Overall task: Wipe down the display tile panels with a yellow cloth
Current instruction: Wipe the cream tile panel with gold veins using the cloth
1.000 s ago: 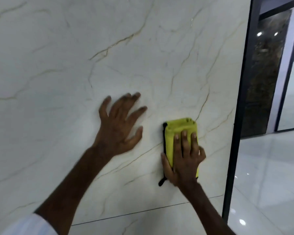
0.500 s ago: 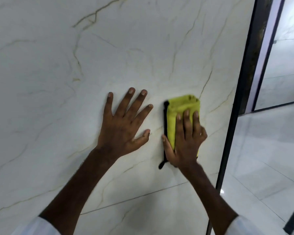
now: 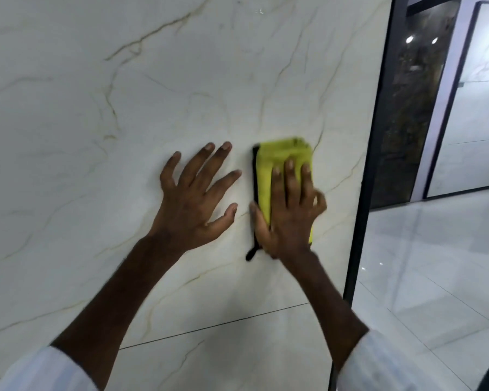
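Note:
A white marble-look tile panel (image 3: 124, 114) with thin gold veins fills most of the view. A folded yellow cloth (image 3: 277, 159) with a black edge lies flat against it near its right side. My right hand (image 3: 290, 210) presses the cloth to the panel with straight fingers, the thumb along the cloth's left edge. My left hand (image 3: 194, 198) rests flat on the bare panel just left of the cloth, fingers spread. A thin seam (image 3: 209, 328) crosses the panel below my hands.
A black metal frame (image 3: 370, 165) bounds the panel's right edge. Beyond it stand a dark glossy panel (image 3: 415, 108) and a white panel (image 3: 474, 122), above a shiny light tiled floor (image 3: 435, 277).
The right hand and cloth have slid slightly and look blurred by motion. The left hand stays flat on the panel. The view has shifted a little.

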A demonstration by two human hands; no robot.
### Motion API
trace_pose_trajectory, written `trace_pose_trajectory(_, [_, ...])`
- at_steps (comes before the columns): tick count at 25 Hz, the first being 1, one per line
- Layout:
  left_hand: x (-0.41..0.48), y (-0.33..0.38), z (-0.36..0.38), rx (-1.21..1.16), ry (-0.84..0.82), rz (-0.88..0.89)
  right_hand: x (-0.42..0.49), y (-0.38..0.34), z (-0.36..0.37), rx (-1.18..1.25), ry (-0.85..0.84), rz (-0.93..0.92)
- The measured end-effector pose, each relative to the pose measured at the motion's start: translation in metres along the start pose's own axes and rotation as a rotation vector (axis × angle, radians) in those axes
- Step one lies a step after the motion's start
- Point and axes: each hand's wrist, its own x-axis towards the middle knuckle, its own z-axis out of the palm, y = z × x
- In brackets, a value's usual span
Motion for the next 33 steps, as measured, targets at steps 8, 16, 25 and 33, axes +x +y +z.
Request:
trace_pose_trajectory(8, [0.009,0.014,0.024,0.121,-0.029,-0.003,-0.09,0.076,-0.001,-0.051,-0.064,0.043])
trace_pose_trajectory(16, [0.055,0.008,0.008,0.118,0.062,-0.012,-0.088,0.077,-0.005,0.011,-0.108,0.013])
trace_pose_trajectory(25, [0.094,-0.015,0.006,0.162,0.03,-0.03,0.199,0.071,-0.024,-0.036,0.067,-0.03])
trace_pose_trajectory(33, [0.199,-0.032,-0.004,0.173,0.067,-0.015,0.082,0.079,-0.018,-0.037,0.034,-0.065])
